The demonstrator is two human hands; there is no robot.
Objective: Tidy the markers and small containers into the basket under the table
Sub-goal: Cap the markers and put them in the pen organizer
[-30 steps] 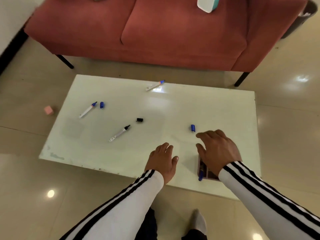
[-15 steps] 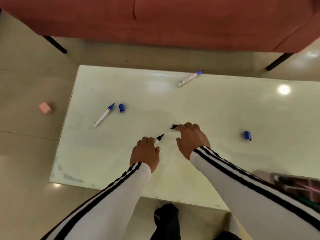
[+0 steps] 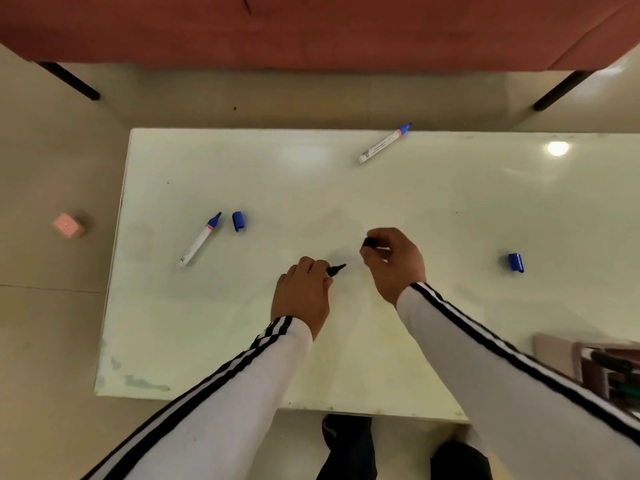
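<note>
The left hand (image 3: 302, 296) is closed around a black marker (image 3: 335, 270), tip exposed, near the table (image 3: 450, 209) centre. The right hand (image 3: 393, 259) pinches the black cap (image 3: 369, 242) just beside it. Current step, as judged: recapping. Next: align cap with tip and press on. Two blue markers (image 3: 199, 240) (image 3: 384, 143) and their caps (image 3: 238, 221) (image 3: 516, 263) lie loose; the basket is at the table's near right corner (image 3: 588, 362).

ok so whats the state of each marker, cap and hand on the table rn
black marker: uncapped, held in the left hand
black cap: off, pinched in the right hand
blue marker on the left: uncapped, lying flat
blue cap beside it: loose on the table
blue marker at the far edge: uncapped, lying flat
blue cap on the right: loose
</note>
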